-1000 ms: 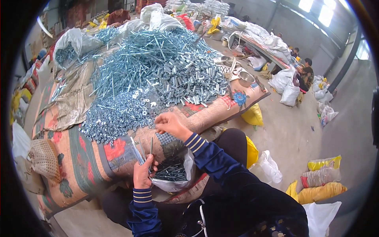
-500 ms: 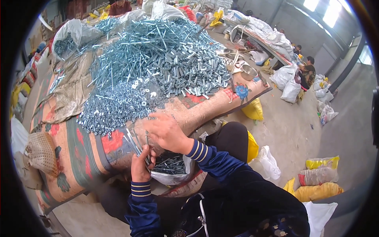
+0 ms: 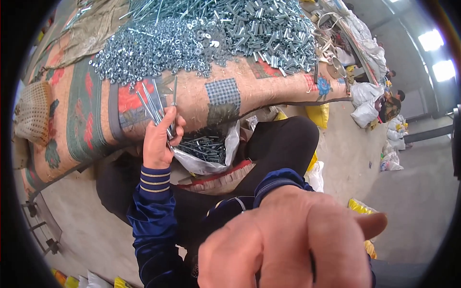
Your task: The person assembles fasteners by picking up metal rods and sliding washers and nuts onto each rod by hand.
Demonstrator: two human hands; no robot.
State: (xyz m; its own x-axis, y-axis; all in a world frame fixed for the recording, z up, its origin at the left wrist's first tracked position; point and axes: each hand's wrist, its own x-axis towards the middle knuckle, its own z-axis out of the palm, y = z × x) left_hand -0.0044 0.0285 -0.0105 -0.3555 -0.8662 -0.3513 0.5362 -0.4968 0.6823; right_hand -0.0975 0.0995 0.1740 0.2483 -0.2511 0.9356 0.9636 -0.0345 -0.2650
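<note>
My left hand (image 3: pixel 161 139) is closed around several long, thin metal rods (image 3: pixel 152 105), which fan upward from the fingers. One rod (image 3: pixel 174 93) stands apart near the fingertips, with a small ring-like piece partway along it. Large and close in the lower part of the view is my right hand (image 3: pixel 283 240), back uppermost, thumb stretched to the right and fingers apart. Its fingertips run past the lower edge; nothing shows in it. Beside my left hand, a white sack (image 3: pixel 233 144) holds dark metal rods (image 3: pixel 204 146).
A patterned cover (image 3: pixel 192 93) lies over the work surface, bearing heaps of nuts and washers (image 3: pixel 149 53), short metal sleeves (image 3: pixel 273 36) and long rods (image 3: pixel 168 9). A perforated hat (image 3: pixel 33 113) sits at left. Filled sacks (image 3: pixel 367 101) and a person (image 3: pixel 391 105) are at far right.
My right hand has left the rods and come up close to the camera. The left hand still grips its rods. The view has tilted down, shifting the heaps upward.
</note>
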